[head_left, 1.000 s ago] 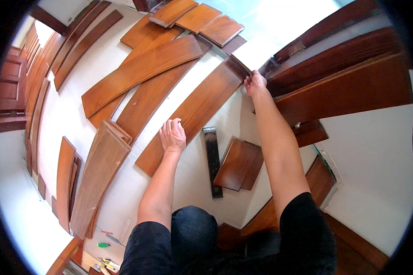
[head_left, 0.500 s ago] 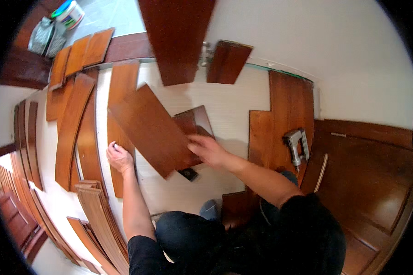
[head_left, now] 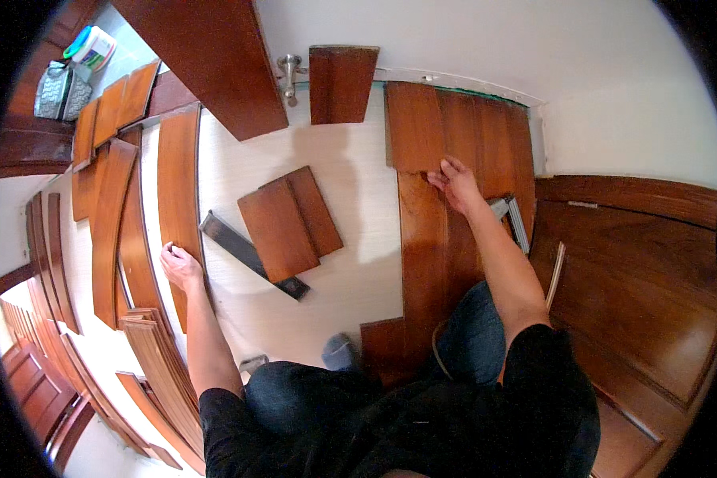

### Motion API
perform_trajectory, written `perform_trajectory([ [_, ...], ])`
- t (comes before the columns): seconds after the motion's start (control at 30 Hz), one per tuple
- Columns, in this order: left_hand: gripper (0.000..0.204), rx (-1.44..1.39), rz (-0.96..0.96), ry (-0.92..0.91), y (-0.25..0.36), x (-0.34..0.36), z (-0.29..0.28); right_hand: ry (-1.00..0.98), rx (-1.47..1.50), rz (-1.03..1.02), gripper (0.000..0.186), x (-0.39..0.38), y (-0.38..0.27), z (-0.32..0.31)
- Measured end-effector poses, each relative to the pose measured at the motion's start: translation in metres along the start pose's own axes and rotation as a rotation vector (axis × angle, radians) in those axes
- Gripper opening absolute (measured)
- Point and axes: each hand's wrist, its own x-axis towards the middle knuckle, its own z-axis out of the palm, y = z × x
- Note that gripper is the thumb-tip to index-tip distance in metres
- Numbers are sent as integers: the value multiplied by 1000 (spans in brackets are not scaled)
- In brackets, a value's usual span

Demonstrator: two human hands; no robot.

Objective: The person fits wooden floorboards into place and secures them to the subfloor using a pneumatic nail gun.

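My right hand [head_left: 458,187] is at the near end of a short reddish-brown floorboard [head_left: 414,127], its bent fingertips on the board's edge. That board lies against the wall, in line with the laid floorboards [head_left: 422,239]. My left hand [head_left: 182,268] is closed over a long board [head_left: 179,159] on the left; whatever its fingers pinch is too small to make out. Between my hands, two short boards [head_left: 275,231] overlap on the pale underlay, partly covering a dark flat bar [head_left: 227,235]. Behind my right forearm, a metallic nail gun [head_left: 518,223] is partly hidden.
An open dark door [head_left: 215,64] juts in at the far side, beside a metal doorstop [head_left: 291,76] and a short board [head_left: 342,84] by the wall. Stacked planks [head_left: 155,350] and loose boards [head_left: 111,231] lie left. A panelled wooden door [head_left: 637,295] stands right.
My right hand has carried the short board from the middle over to the wall at the far right, where it now lies. My left hand stays by the long board. The view has shifted right.
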Motion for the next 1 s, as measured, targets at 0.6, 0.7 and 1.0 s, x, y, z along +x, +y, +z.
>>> perform_trajectory([
  [0.6,24,17,-7,30,-20,2,8,382,-1034,-890,47,-24,70,-41],
  [0.7,26,-14,-22,7,-8,-3,13,292,-1351,-857,47,-53,97,-69],
  [1.0,27,3,38,8,-27,-3,28,237,-1380,-899,51,-55,83,-61],
])
